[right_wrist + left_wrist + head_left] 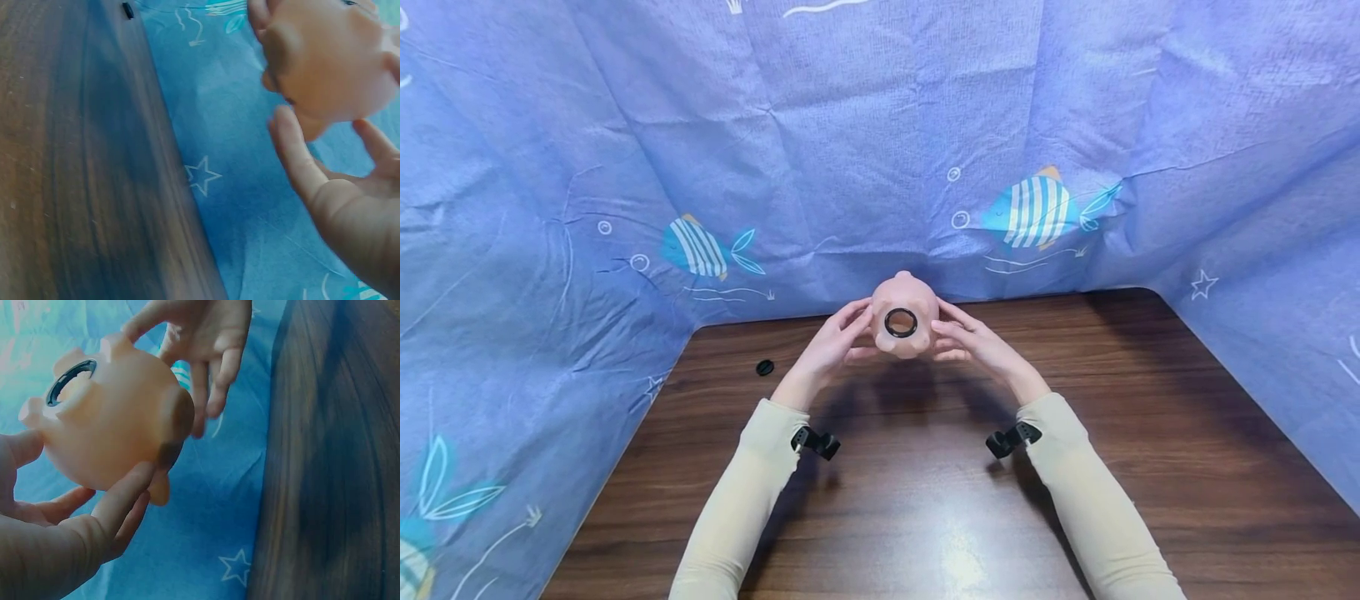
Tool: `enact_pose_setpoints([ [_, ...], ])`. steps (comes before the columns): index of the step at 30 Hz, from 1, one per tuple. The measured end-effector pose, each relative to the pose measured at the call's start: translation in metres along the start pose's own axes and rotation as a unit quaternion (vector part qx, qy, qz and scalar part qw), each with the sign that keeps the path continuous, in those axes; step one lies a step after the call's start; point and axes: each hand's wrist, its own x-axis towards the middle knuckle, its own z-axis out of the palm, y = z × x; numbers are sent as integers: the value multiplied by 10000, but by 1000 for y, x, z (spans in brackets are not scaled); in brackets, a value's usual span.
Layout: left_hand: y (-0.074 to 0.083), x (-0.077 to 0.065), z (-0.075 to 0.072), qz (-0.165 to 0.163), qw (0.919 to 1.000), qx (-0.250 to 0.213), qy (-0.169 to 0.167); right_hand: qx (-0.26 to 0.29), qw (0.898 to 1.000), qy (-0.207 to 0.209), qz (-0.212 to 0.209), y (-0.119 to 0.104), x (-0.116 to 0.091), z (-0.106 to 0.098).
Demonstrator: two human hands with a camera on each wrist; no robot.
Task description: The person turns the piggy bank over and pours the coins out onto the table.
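A pink piggy bank [910, 290] is held up over the far part of the table, its underside with stubby feet turned toward me. A round hole with a black rim [888, 322] opens in that underside. My left hand [831, 343] grips one side, its thumb near a foot and its fingers spread along the body in the left wrist view. On the opposite side, my right hand [983, 343] holds it between thumb and fingers. The snout [181, 415] faces away from me. A small round black plug [764, 367] lies on the table, left of my left hand.
The dark wood-grain table [895, 500] reaches back to a blue fish-print cloth [865, 150], which hangs behind it and along both sides. Black camera mounts [817, 443] are strapped to both wrists over pale sleeves [737, 508].
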Motion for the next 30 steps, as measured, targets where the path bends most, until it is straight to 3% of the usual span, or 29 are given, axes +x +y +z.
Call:
enact_pose_setpoints([
  [3,-6,2,-2,62,10000,-35,38,8,9991,-256,331,-2,-3,-3],
  [6,-12,5,-1,165,9998,45,-38,446,9961,-582,491,-4,-7,-6],
  [9,-15,6,1,305,9991,275,-142,1037,9907,-771,416,-4,-9,-5],
  [12,-17,5,2,473,9974,533,-109,1153,9904,-733,210,-1,-8,1],
  [18,-19,5,5,920,9921,848,-15,465,9983,-44,-353,7,-2,16],
  [22,-20,6,12,820,9931,816,-193,-379,9957,250,-811,10,-6,17],
  [24,-19,3,15,656,9936,867,-302,-715,9922,227,-992,10,-9,16],
  [27,-13,-5,21,565,9917,1046,-497,-806,9896,21,-1190,5,-16,17],
  [30,-1,-16,30,951,9801,1614,-654,-1191,9810,-150,-1526,-7,-25,21],
])
